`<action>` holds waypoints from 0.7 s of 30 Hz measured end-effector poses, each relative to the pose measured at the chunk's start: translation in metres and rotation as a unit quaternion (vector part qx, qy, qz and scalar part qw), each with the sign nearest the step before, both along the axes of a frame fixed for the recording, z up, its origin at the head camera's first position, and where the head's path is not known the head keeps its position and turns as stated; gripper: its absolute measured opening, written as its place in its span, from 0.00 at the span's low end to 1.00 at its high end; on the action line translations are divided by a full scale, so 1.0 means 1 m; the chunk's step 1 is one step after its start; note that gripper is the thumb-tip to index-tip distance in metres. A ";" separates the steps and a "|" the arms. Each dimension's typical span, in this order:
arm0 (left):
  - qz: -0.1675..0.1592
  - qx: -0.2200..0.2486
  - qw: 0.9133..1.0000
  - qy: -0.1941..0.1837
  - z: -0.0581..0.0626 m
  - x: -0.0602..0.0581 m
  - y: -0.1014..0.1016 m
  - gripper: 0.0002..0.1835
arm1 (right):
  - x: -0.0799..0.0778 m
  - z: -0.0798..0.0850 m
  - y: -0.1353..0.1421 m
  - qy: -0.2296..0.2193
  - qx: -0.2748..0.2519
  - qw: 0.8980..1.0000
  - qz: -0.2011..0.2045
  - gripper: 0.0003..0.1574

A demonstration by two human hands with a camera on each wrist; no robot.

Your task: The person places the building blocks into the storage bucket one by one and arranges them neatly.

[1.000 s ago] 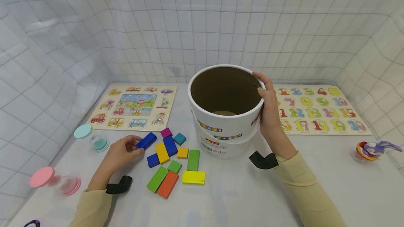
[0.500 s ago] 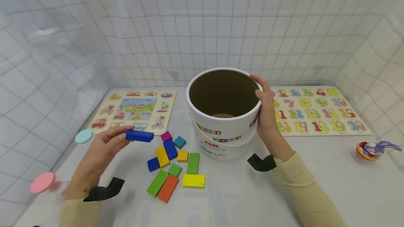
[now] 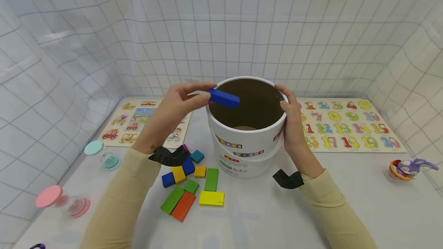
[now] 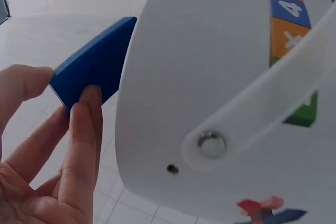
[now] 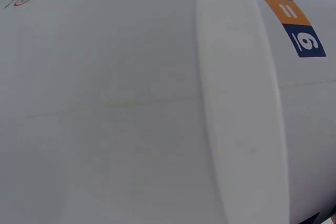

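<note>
A blue rectangular block (image 3: 224, 98) is pinched between the thumb and fingers of my left hand (image 3: 181, 101). The block juts over the left rim of a tall white bucket (image 3: 242, 156), above its dark opening. In the left wrist view the blue block (image 4: 94, 61) shows beside the bucket wall (image 4: 210, 77). My right hand (image 3: 292, 120) grips the bucket's right rim, with the thumb over the edge. Only the bucket's side (image 5: 131, 103) fills the right wrist view. Part of the bucket's brown bottom shows; no block is visible inside.
Left of the bucket's foot lie several coloured blocks, among them a yellow one (image 3: 212, 198) and a red one (image 3: 184, 206). A vehicle puzzle board (image 3: 114, 126) and a number puzzle board (image 3: 353, 126) lie behind. Small toys (image 3: 408, 168) stand at both sides.
My left hand has picked up the blue block from the table and carried it up and right to the bucket's rim. My right hand still holds the bucket.
</note>
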State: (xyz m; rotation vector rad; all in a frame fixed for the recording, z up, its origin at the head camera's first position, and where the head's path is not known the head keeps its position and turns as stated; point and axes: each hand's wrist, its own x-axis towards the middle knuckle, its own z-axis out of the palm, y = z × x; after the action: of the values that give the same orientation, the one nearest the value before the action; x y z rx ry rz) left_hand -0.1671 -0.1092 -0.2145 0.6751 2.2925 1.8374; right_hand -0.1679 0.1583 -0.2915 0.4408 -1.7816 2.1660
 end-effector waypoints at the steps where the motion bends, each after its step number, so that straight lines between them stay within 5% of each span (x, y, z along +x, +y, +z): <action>1: -0.007 -0.004 1.000 -0.002 0.001 -0.004 0.005 0.19 | 0.000 0.000 0.000 -0.001 0.000 1.000 0.000 0.28; 7: 0.012 -0.077 0.997 -0.008 0.002 -0.022 0.024 0.20 | 0.000 -0.002 -0.001 -0.003 0.004 1.000 0.002 0.28; 11: 0.010 -0.057 0.998 0.006 0.002 -0.023 0.024 0.21 | -0.001 0.000 -0.001 0.001 0.011 1.000 0.002 0.28; 18: 0.029 0.014 0.997 0.064 0.004 -0.011 -0.007 0.18 | -0.001 0.002 0.002 -0.002 0.011 1.000 0.003 0.28; 21: 0.037 0.005 0.998 0.048 -0.007 -0.005 -0.030 0.18 | 0.000 0.003 0.002 0.000 0.012 1.000 0.003 0.28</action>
State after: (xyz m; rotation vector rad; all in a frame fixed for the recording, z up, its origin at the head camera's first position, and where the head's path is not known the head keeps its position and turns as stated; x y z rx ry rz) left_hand -0.1720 -0.1396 -0.2211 0.7034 2.4027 1.8883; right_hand -0.1681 0.1602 -0.2886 0.4517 -1.8099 2.1520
